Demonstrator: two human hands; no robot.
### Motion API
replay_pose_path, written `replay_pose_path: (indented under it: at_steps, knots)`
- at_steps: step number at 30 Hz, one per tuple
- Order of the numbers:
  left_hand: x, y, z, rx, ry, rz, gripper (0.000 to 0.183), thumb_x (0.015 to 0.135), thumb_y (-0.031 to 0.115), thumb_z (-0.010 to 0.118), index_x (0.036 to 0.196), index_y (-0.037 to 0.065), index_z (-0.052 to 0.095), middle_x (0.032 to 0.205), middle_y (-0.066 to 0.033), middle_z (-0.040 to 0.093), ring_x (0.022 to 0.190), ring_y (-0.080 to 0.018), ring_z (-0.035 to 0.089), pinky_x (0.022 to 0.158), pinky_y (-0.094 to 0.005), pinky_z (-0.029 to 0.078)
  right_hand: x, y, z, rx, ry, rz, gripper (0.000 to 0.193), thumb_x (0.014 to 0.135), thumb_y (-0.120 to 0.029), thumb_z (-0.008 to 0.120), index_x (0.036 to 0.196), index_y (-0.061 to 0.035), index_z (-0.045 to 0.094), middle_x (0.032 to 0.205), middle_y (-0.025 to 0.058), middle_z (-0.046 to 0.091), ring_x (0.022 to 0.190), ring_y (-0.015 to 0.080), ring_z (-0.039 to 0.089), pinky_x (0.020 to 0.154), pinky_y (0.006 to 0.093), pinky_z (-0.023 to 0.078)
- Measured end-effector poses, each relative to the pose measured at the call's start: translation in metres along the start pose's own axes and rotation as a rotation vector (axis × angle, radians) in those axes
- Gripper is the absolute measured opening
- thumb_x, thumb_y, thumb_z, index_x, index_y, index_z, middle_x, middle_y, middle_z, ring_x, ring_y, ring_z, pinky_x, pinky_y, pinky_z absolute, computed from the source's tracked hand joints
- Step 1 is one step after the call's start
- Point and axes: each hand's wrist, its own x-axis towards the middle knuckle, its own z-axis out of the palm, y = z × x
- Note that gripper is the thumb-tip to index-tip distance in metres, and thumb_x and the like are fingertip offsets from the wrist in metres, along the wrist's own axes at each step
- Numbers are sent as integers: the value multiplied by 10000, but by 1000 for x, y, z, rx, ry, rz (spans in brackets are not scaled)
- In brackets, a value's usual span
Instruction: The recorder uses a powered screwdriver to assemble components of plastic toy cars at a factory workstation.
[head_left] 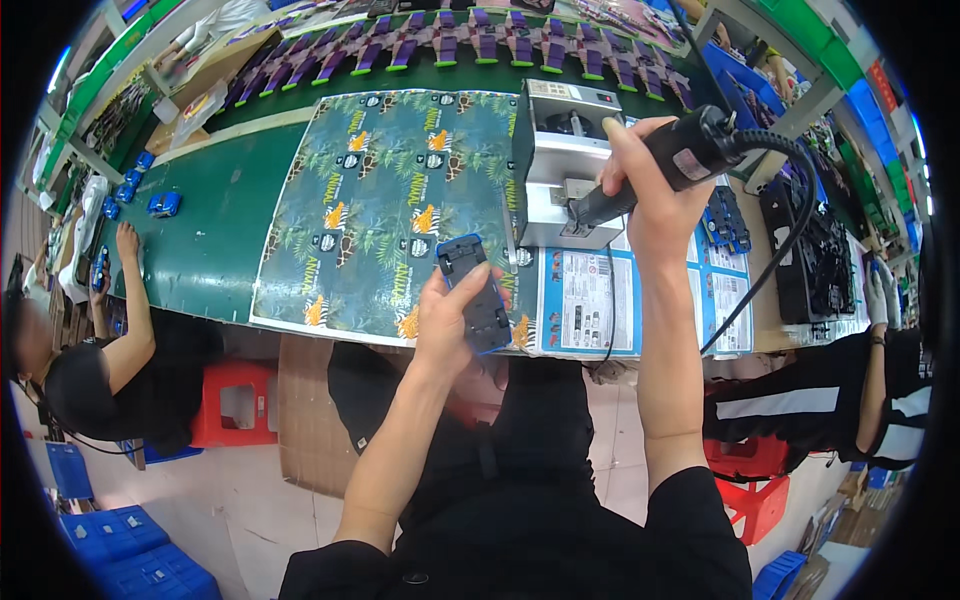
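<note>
In the lower middle of the frame, the left hand [445, 318] is clamped on a black chassis [488, 325] with blue edges. The thumb presses on its upper face and fingertips show beyond its right edge, so the chassis slants across the grip, its two ends sticking out past the thumb. It is held above the near edge of a printed sheet [380, 200], well apart from the driver.

Right of centre, the right hand [660, 200] is wrapped around a black driver [690, 150], which points down to the left. A small pale label [687, 163] sits on its body; its print is too small to read. The tip is at the front of a silver machine [545, 205]; whether they touch, I cannot tell. A black cable [808, 200] loops from the driver down the right side.

The sheet repeats yellow-green lettering turned sideways, with tigers, zebras, giraffes and leaves on dark green. Right of it, below the machine, lie blue-bordered white panels [585, 300] with dense fine print and small pictures. On the machine's top are a pale label [547, 88] and a small dark panel [604, 98].

Farther right lie blue parts [725, 220] and black parts [815, 240]. Blue toy cars [163, 205] sit at the left. Across the top runs a row of purple parts [470, 45] with green ends.
</note>
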Motion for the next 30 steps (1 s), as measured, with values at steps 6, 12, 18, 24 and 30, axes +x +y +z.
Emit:
replay_pose_path:
  at_steps: [6, 12, 18, 24, 30]
  knots:
    - [1, -1, 1, 22, -27, -10, 271, 908, 149, 680, 1130, 39, 569, 979, -114, 673, 812, -195, 685, 702, -351, 592, 17, 2, 1, 23, -21, 105, 166, 816, -88, 736, 811, -21, 584, 566, 49, 542, 448, 141, 507, 490, 293, 440]
    - [1, -5, 8, 76, -11, 10, 257, 891, 121, 696, 1111, 28, 600, 1026, -114, 685, 840, -186, 684, 748, -344, 587, -10, -12, -21, 531, 6, 282, 136, 907, -155, 603, 842, -43, 563, 605, 37, 490, 474, 149, 475, 509, 315, 426]
    - [0, -11, 18, 168, -25, 44, 260, 867, 127, 727, 1091, 27, 638, 1000, -83, 699, 832, -158, 678, 745, -319, 565, -42, -25, 2, 646, -96, -34, 117, 951, -152, 492, 960, -37, 510, 690, 73, 501, 533, 173, 486, 572, 356, 472]
    - [-2, -7, 17, 219, 6, 75, 219, 848, 127, 757, 1018, 16, 674, 904, -56, 694, 786, -134, 672, 692, -287, 549, -50, -8, 19, 681, -119, -14, 89, 924, -96, 564, 964, -39, 510, 706, 81, 533, 567, 171, 530, 603, 345, 493]
    - [-2, -6, 14, 233, -17, 52, 220, 855, 112, 732, 1050, 29, 674, 939, -50, 690, 786, -131, 661, 704, -285, 537, -52, -7, 25, 591, -124, -12, 116, 902, -87, 598, 956, -28, 513, 686, 83, 532, 549, 163, 521, 617, 339, 497]
